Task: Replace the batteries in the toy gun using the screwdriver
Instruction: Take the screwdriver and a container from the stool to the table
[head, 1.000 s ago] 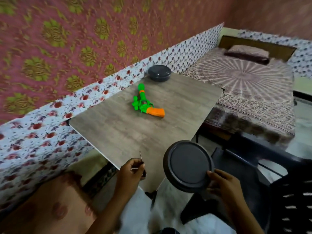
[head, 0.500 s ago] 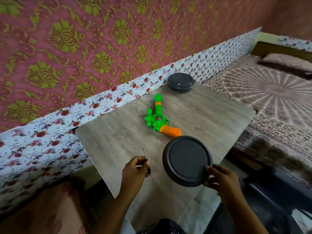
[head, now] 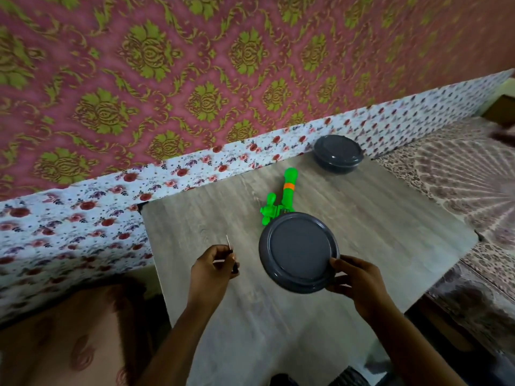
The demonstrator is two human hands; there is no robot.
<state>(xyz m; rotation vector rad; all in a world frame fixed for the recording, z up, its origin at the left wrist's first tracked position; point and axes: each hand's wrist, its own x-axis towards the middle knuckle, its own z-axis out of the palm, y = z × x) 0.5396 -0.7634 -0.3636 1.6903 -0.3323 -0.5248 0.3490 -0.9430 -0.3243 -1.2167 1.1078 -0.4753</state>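
A green toy gun with an orange band lies on the grey wooden table, barrel toward the wall; its grip end is hidden behind a dark grey round lid. My right hand holds that lid by its near edge, tilted up above the table. To the left, my left hand grips a small screwdriver with a dark handle, its thin metal tip pointing up.
A dark grey lidded round container stands at the table's far edge by the flowered wall strip. A bed with a patterned cover lies to the right. A brown patterned cushion sits at the lower left.
Both hands have come forward over the table. The lid now covers the gun's orange grip. The view has drawn nearer to the table.
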